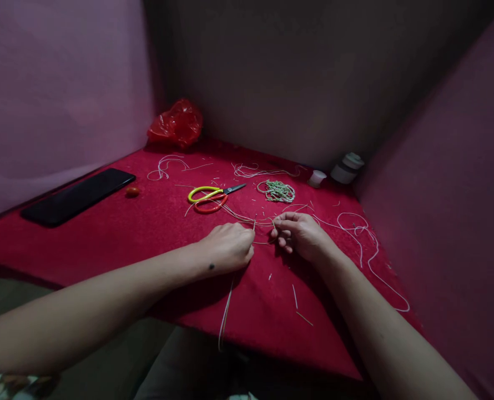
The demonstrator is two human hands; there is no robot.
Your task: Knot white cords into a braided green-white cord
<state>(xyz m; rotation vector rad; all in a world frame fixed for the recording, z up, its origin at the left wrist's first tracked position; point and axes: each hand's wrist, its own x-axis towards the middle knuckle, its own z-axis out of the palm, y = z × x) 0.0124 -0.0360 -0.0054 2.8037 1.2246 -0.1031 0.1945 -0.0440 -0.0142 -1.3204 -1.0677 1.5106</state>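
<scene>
My left hand point(232, 244) is closed in a fist around thin pale cords point(226, 314), whose ends hang below it over the table's front edge. To its right, my right hand point(299, 233) pinches a strand of the cord between thumb and forefinger. A small loop of cord spans the short gap between both hands. Just beyond the left hand lie scissors point(216, 197) with one yellow and one red handle. Past the right hand rests a heap of green braided cord point(279, 190).
Red cloth point(147, 239) covers the table. A black phone point(80, 194) and a small red-orange object point(132, 191) lie left. Behind are a crumpled red plastic bag point(178, 123), a white spool point(317, 178) and a lidded jar point(347, 168). Loose white cord point(372, 250) trails right; pinkish panels flank the table.
</scene>
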